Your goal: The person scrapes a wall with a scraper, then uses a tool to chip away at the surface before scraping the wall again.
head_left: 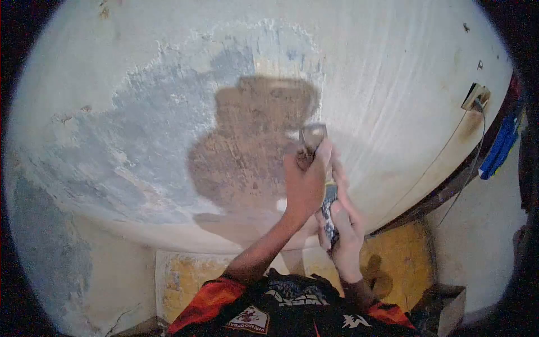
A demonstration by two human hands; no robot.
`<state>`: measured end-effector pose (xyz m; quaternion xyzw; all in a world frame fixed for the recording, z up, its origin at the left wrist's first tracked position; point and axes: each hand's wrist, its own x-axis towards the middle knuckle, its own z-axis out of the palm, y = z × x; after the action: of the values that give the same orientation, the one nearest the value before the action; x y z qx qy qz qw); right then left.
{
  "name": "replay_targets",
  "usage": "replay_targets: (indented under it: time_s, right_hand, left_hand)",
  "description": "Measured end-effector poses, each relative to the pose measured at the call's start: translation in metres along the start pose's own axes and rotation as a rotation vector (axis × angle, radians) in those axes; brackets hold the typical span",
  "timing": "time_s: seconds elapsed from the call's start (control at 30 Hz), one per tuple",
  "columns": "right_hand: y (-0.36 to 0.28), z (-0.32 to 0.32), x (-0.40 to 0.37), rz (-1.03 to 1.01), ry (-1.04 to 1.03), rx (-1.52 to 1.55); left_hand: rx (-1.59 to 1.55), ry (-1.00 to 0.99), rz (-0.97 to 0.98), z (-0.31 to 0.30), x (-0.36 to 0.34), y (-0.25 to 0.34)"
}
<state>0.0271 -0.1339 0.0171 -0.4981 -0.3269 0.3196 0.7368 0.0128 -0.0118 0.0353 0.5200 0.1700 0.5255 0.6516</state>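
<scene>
In front of my chest, both hands are on a scraper [330,194] with a flat metal blade and a dark, patterned handle. My right hand [346,233] is wrapped round the handle. Higher up, my left hand [306,182] is closed near the blade, its thumb and fingers pressing there. Part of the tool is hidden behind my left hand, and the fingers are slightly blurred. The blade end is in front of the wall [382,112]; whether it touches cannot be made out. Left of the hands, a rough grey patch [174,106] shows where the surface coat is gone.
A dark shadow falls across the scraped patch. At right, a wall socket [477,98] has a plug and a cable hanging from it. Beyond it hangs a blue cloth [499,149]. Below lies a yellowish, worn floor [401,258], with a box-like object [446,309] at lower right.
</scene>
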Motion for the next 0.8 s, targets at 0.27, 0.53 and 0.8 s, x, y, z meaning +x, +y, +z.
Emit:
replay_targets:
  time_s: [0.27, 0.53, 0.8]
  right_hand:
    - [0.011, -0.004, 0.005, -0.064, -0.046, -0.095]
    - [-0.004, 0.005, 0.005, -0.012, -0.028, -0.109]
    - [-0.002, 0.005, 0.021, -0.141, -0.064, -0.114]
  left_hand:
    - [-0.045, 0.016, -0.003, -0.007, 0.001, -0.009]
    - [-0.033, 0.023, 0.125, 0.003, 0.002, 0.011]
    - [-0.076, -0.059, 0.131, 0.003, 0.013, 0.016]
